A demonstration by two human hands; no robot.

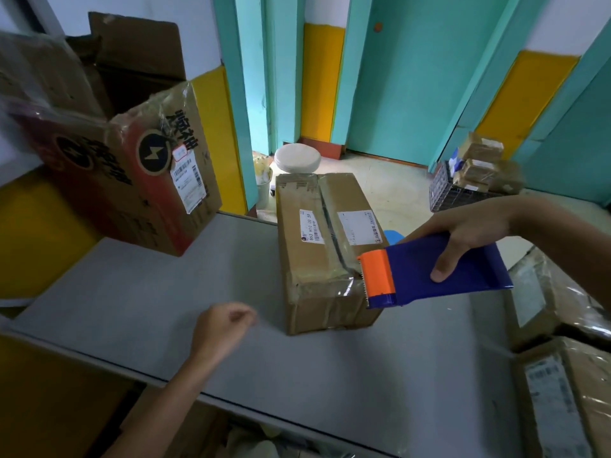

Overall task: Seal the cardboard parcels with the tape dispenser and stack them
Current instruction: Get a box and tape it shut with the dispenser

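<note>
1. The right hand point(469, 233) grips the blue plastic tape dispenser with an orange cutter head point(413, 276). The thumb lies across its flat blue face, and the other fingers are hidden behind the body.
2. The tape roll cannot be seen. The orange head's toothed edge sits at the near right corner of the long brown cardboard parcel point(317, 246), though actual contact is hard to make out.
3. That parcel lies flat on the smooth grey table point(148, 309), lengthwise away from the viewer. A dark seam runs along its top between two white labels. Glossy, wrinkled clear tape covers its dented near end.
4. The left hand point(221, 328) is above the table, just beside the parcel's near left corner. Its fingers are curled into the palm with nothing seen in them. It is blurred, so finer detail is lost.
5. At the left, a printed cardboard box with a red band and a round lightning emblem point(148, 180) stands tilted, wrapped in crinkled film. Its left part is blurred.
6. Behind it, a plain open carton point(132, 61) has a raised flap and a dark interior.
7. At the far right, a wire basket point(446, 196) holds small taped packets, softly blurred.
8. Film-covered cardboard parcels point(562, 391) at the lower right are cut off by the frame edge.
9. A round white stool point(297, 158) stands on the floor beyond the table.
</note>
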